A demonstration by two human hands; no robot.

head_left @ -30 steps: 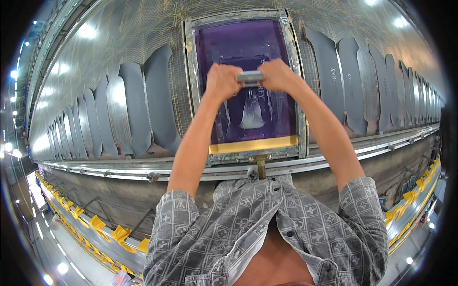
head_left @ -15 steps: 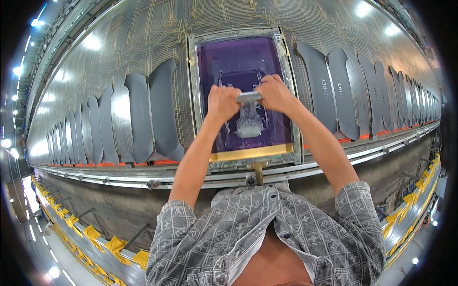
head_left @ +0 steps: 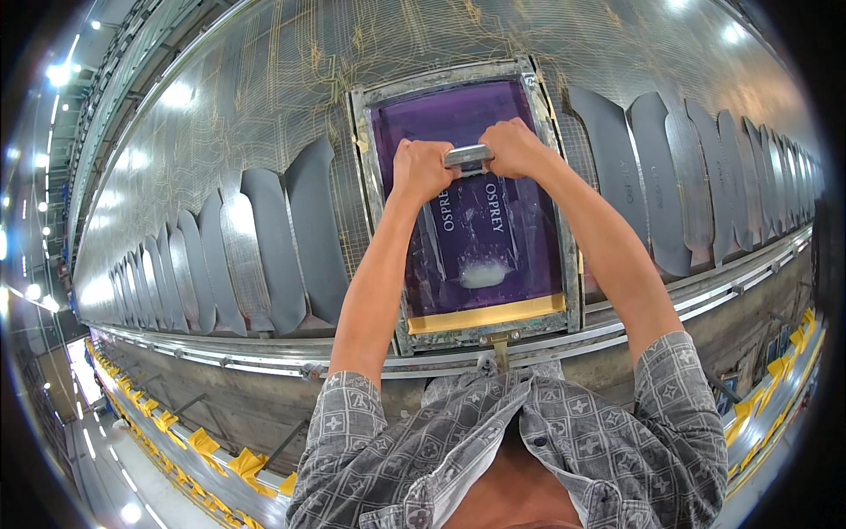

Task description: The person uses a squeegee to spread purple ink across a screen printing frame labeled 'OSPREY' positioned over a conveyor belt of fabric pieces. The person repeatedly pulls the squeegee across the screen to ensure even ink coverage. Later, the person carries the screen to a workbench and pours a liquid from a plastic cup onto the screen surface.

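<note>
A squeegee (head_left: pixel 468 156) with a pale grey bar is gripped between my two hands over a purple printing screen (head_left: pixel 529 256). My left hand (head_left: pixel 424 169) is closed round its left end, and my right hand (head_left: pixel 513 148) round its right end. The screen sits in a worn metal frame (head_left: pixel 573 264) with a strip of tan tape (head_left: pixel 486 313) along its near side. Pale lettering shows on the mesh below the squeegee. A whitish blob of ink (head_left: pixel 484 274) lies on the near part of the mesh.
Dark grey cut panels (head_left: pixel 267 247) lie in a row to the left, and more grey panels (head_left: pixel 663 185) to the right, on a long shiny table (head_left: pixel 264 106). A metal rail (head_left: pixel 264 357) runs along its near edge. Yellow pieces (head_left: pixel 204 443) hang on a rack behind.
Both hands have moved the squeegee away from me, toward the far part of the screen. The lettering and near ink blob are now more exposed. The view has shifted slightly.
</note>
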